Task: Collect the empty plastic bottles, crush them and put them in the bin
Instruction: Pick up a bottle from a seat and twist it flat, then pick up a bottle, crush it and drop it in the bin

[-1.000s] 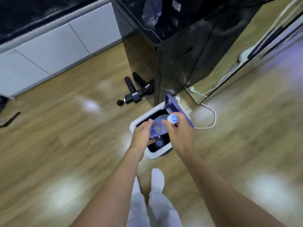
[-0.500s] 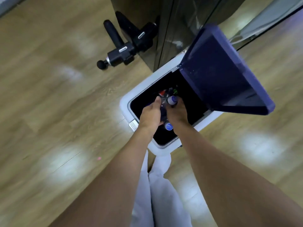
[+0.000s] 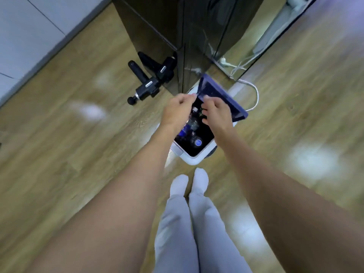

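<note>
Left hand [image 3: 177, 112] and right hand [image 3: 216, 113] hover over the open bin [image 3: 194, 161]. Both are released, fingers loosely curled, with nothing visibly held, though blur softens the fingertips. The left hand is at the opening's 10 o'clock. The right is at 1 o'clock, just beside the raised lid [image 3: 222, 99], and whether they touch cannot be told.

The crushed bottles [image 3: 192, 131] lie inside the bin in a jumbled heap. One blue cap [image 3: 198, 142] at 5 o'clock faces upward, suggesting that bottle's long axis stands near upright. The axes of the others cannot be read.

The deposit step looks nearly complete. To finish it well, check that no bottle rises above the rim, then bring the hands up clear of the lid edge.

A massage gun [image 3: 148, 85] lies on the floor at 10 o'clock of the bin, and a white cable [image 3: 256, 95] at 2 o'clock.
</note>
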Motion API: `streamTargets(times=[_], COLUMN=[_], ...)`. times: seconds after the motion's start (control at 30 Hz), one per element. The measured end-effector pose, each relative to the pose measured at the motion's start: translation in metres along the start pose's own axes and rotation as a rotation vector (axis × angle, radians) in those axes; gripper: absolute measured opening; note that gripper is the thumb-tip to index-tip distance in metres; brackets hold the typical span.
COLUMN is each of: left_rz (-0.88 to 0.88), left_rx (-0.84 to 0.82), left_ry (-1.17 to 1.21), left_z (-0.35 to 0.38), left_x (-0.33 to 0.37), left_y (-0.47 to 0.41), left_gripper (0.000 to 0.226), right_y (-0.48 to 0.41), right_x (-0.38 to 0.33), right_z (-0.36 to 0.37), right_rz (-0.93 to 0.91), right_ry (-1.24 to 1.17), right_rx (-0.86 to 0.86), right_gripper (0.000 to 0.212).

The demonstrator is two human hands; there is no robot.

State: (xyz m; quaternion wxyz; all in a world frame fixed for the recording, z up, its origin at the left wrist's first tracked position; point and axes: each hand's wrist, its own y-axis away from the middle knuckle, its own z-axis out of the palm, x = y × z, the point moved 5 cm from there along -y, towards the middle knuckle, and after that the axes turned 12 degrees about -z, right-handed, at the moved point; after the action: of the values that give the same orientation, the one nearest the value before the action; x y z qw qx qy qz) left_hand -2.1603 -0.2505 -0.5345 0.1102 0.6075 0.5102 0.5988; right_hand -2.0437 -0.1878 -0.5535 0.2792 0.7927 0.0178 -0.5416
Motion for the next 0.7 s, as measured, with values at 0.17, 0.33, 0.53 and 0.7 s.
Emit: streamTargets(times=[0.17,0.33,0.53,0.7], left_rz=[0.267,0.497,0.812,0.982], left_rx=[-0.049,-0.176,-0.450,-0.662], left_ry=[-0.071,-0.029,0.019,-0.033], left_z=[-0.015,0.003,0.084,0.171], left_x=[0.112,0.218,0.311,0.339], left_y=[0.108,0.223,0.369,0.500], left_gripper=[0.037,0.041,0.044,0.044], right_y=[0.067,0.147,0.257,0.368], right_x=[-0.135,-0.252,-0.333,-0.343], right_z=[-0.069,-0.169,-0.301,-0.416], right_rz=[-0.215,-0.432,-0.640,-0.720], right_ry=[-0.122,-0.260,-0.328,-0.265], right_rx=[0.112,0.307,0.583,0.847], right_gripper=[0.022,0.035,0.032,0.041])
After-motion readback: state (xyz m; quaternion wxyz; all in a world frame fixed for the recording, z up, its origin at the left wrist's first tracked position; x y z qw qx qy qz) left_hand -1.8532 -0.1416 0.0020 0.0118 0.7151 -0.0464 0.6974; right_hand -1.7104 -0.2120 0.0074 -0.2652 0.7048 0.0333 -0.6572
